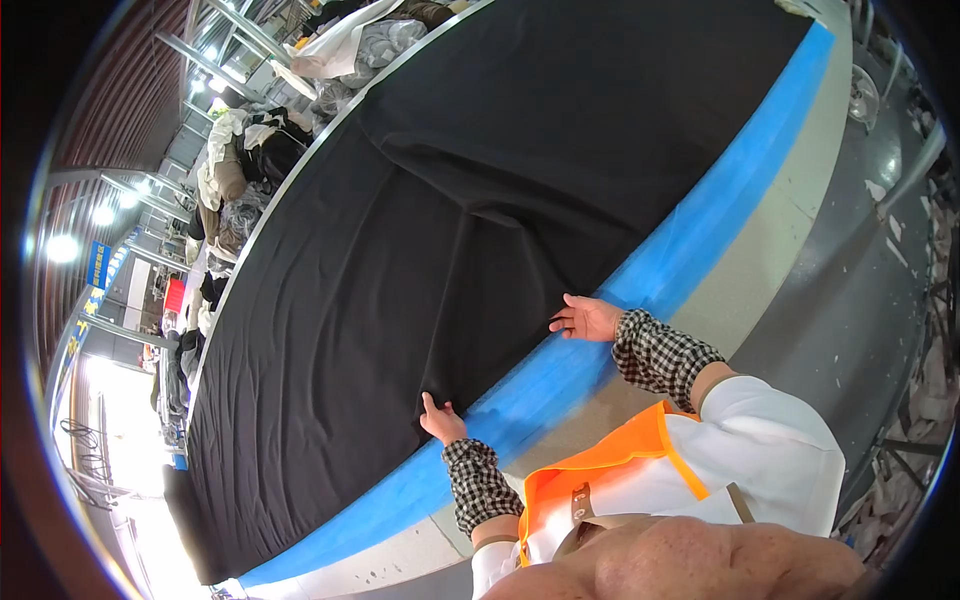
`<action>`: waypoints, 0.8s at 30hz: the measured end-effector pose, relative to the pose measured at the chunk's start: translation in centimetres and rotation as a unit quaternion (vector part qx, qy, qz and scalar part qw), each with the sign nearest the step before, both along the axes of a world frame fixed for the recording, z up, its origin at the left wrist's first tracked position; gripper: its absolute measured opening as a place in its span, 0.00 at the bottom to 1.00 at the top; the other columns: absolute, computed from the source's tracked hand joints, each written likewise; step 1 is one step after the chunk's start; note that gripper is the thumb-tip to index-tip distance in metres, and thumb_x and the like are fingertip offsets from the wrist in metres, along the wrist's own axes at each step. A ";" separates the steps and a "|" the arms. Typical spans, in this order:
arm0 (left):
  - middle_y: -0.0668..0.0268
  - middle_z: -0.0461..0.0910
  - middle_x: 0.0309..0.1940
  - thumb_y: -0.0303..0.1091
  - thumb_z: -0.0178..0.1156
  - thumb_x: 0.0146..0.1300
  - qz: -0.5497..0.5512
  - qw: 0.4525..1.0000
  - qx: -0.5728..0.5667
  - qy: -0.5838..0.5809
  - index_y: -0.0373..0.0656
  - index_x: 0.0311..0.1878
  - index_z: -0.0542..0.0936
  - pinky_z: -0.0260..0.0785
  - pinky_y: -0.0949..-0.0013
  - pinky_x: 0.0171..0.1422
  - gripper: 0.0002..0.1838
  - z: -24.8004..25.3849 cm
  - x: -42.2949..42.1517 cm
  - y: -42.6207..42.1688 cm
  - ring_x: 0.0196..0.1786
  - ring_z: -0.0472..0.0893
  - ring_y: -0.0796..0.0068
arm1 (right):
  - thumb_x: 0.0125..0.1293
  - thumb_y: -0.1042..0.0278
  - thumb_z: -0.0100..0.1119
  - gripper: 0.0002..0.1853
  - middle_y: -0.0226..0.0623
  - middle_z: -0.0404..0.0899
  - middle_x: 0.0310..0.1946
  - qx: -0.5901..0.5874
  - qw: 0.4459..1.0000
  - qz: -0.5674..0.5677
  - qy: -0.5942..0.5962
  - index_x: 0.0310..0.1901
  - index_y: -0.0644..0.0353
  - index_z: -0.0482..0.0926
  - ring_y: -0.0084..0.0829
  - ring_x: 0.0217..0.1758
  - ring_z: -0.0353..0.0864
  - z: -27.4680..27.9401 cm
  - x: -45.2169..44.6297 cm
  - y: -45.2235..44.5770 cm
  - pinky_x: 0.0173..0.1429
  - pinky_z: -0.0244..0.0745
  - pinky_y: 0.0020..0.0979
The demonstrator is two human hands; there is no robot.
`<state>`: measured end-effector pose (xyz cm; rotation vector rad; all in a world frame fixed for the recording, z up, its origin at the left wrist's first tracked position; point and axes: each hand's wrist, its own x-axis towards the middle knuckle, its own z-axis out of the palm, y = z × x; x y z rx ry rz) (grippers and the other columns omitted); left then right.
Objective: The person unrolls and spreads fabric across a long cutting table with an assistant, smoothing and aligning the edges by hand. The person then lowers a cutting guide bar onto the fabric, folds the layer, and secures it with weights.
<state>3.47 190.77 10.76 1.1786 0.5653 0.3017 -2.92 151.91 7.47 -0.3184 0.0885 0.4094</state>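
Observation:
A wide sheet of black fabric (330,300) covers most of a long table, with creases and a raised fold running towards my hands. Along its near edge, a strip of blue material (540,385) shows from underneath. My left hand (443,421) is closed on the fabric's near edge, its thumb on top where a ridge rises. Farther right along that edge, my right hand (588,318) has its fingers curled at the cloth, the thumb on the far side. Checked sleeve covers are on both forearms.
The pale table border (740,270) runs along my side. Piles of cloth and plastic-wrapped bundles (240,190) lie beyond the far edge. A fan (862,98) stands on the grey floor (850,250) at right. Black fabric hangs over the table's left end.

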 end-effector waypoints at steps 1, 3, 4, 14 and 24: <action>0.65 0.76 0.27 0.40 0.69 0.65 -0.002 1.000 0.000 0.001 0.40 0.32 0.72 0.67 0.72 0.29 0.17 0.2 0.0 -0.1 0.25 0.73 0.76 | 0.77 0.52 0.50 0.15 0.39 0.83 0.49 -0.005 1.000 0.001 0.003 0.45 0.54 0.80 0.40 0.58 0.80 0.0 0.0 0.0 0.54 0.76 0.37; 0.65 0.75 0.26 0.41 0.68 0.66 0.007 1.000 0.001 -0.002 0.40 0.31 0.71 0.67 0.72 0.28 0.18 0.3 0.0 -0.3 0.24 0.72 0.77 | 0.77 0.51 0.51 0.15 0.39 0.83 0.50 -0.008 1.000 -0.002 0.007 0.46 0.54 0.80 0.40 0.58 0.80 -0.1 0.0 0.0 0.54 0.76 0.37; 0.65 0.75 0.25 0.41 0.68 0.66 0.012 1.000 0.001 -0.003 0.40 0.30 0.71 0.67 0.72 0.28 0.18 0.3 0.0 -0.4 0.23 0.72 0.77 | 0.77 0.51 0.51 0.16 0.40 0.83 0.50 -0.010 1.000 -0.003 0.009 0.46 0.54 0.80 0.40 0.58 0.80 -0.2 0.0 0.1 0.54 0.76 0.37; 0.65 0.72 0.22 0.43 0.66 0.68 0.005 1.000 0.002 -0.007 0.40 0.28 0.69 0.66 0.70 0.27 0.21 0.1 0.1 -0.2 0.21 0.68 0.77 | 0.76 0.47 0.51 0.21 0.41 0.81 0.49 -0.032 0.999 0.001 0.011 0.50 0.60 0.76 0.39 0.57 0.80 -0.1 0.2 0.1 0.52 0.75 0.37; 0.64 0.70 0.20 0.26 0.64 0.59 0.012 0.999 -0.041 -0.014 0.39 0.27 0.67 0.71 0.69 0.28 0.13 -0.8 0.4 0.4 0.20 0.70 0.74 | 0.78 0.47 0.48 0.22 0.40 0.81 0.50 -0.032 0.999 0.000 0.006 0.52 0.60 0.77 0.38 0.57 0.80 0.2 0.2 0.1 0.52 0.75 0.38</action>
